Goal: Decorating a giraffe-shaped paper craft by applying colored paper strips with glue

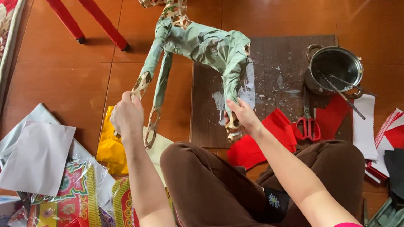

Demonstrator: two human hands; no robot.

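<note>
The left hand (127, 116) pinches a bare woven front leg of a bamboo-frame animal figure (199, 44) partly covered in pale green paper, while the right hand (245, 115) has its fingers closed around a rear leg. The figure stands over a dark board (281, 75) on the floor, beside a steel pot (335, 68), red-handled scissors (307, 124) and red paper (255, 145).

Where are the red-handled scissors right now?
The scissors lie on the floor right of the right hand, between red paper and the metal pot.
</note>
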